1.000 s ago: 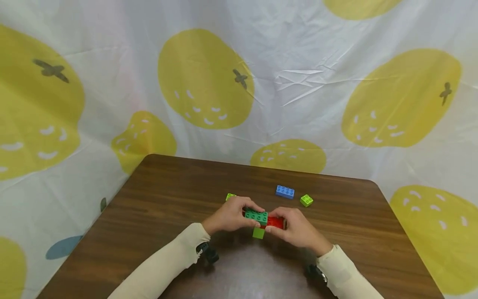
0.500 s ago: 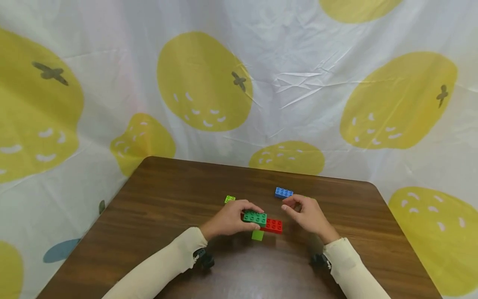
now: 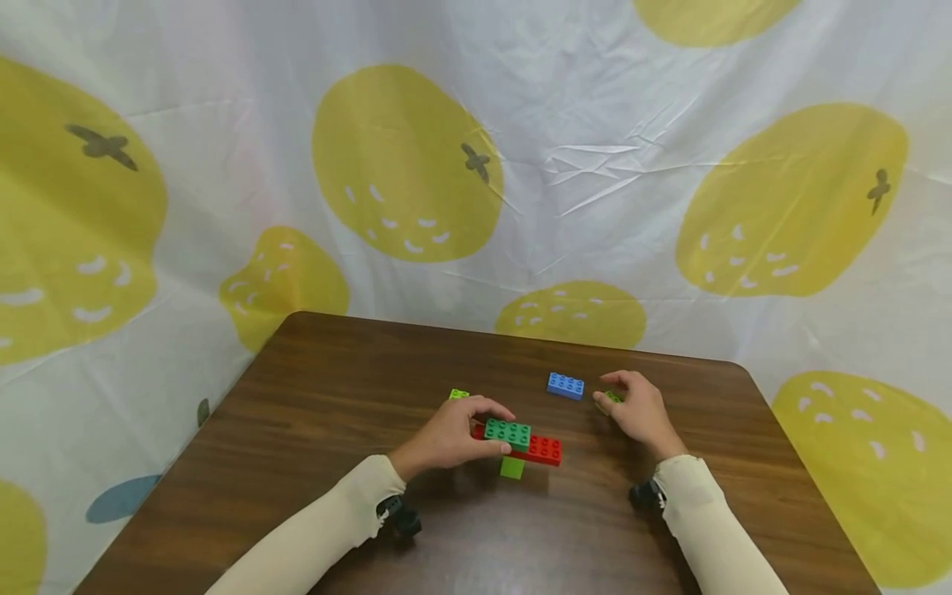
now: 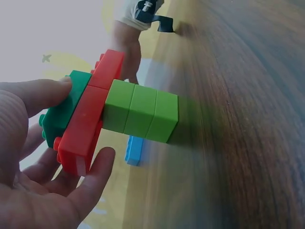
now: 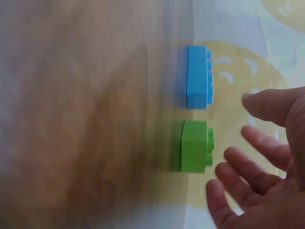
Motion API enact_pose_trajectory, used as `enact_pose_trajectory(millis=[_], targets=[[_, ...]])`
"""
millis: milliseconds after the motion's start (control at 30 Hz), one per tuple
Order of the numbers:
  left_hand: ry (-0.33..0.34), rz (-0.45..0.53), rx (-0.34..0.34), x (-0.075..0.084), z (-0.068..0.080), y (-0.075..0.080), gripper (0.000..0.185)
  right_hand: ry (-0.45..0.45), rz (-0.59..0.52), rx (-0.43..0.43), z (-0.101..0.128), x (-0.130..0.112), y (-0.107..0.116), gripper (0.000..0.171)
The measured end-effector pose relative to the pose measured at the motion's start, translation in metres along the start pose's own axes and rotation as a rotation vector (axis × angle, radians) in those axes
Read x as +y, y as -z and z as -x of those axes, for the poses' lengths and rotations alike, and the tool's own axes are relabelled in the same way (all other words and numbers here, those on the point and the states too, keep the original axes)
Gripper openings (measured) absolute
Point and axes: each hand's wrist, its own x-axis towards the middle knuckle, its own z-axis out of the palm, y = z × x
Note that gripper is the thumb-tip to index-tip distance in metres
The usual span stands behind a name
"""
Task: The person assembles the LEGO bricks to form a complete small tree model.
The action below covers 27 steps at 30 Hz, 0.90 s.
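Right hand (image 3: 640, 413): fingers (image 5: 259, 188) spread and loosely bent, gripping nothing, cupped over a small light-green brick (image 5: 194, 146) that lies just beyond the fingertips; the wrist view shows a gap between them. In the head view this brick (image 3: 612, 397) lies at about 11 o'clock from the palm, and the right hand is by far the nearer of the two. It is square, so it has no long axis. A blue brick (image 3: 566, 385) lies near it at 9 o'clock, long axis left to right. Left hand (image 3: 454, 430): thumb (image 4: 45, 93) and fingers (image 4: 95, 171) curled round a brick stack (image 3: 515, 442), made of a dark green brick (image 4: 59, 114) on a red brick (image 4: 88, 121) on a light-green post (image 4: 140, 117) standing on the brown surface (image 3: 312, 413). Another light-green brick (image 3: 459, 394) shows at 12 o'clock from the left hand. A fruit-print cloth (image 3: 476, 165) hangs behind.
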Motion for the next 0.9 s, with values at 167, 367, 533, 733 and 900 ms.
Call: enact_pose_trajectory(millis=[167,367,533,733,900], targets=[[0.006,-0.004,0.008,-0.003,0.0,0.0,0.039,-0.085,0.073,-0.083,-0.006,0.01,0.001,0.052],[0.018,0.01,0.0,-0.005,0.0,-0.002,0.039,-0.162,0.147,-0.099,-0.011,0.011,0.002,0.052],[0.01,0.009,-0.006,-0.003,0.0,-0.001,0.039,-0.163,0.158,-0.109,-0.01,0.009,0.003,0.049],[0.004,0.011,-0.005,0.001,0.0,0.001,0.038,-0.104,0.128,-0.079,-0.004,-0.001,0.007,0.046],[0.013,0.013,-0.005,0.002,0.0,0.001,0.038,-0.061,0.085,-0.082,0.005,-0.019,0.01,0.044]])
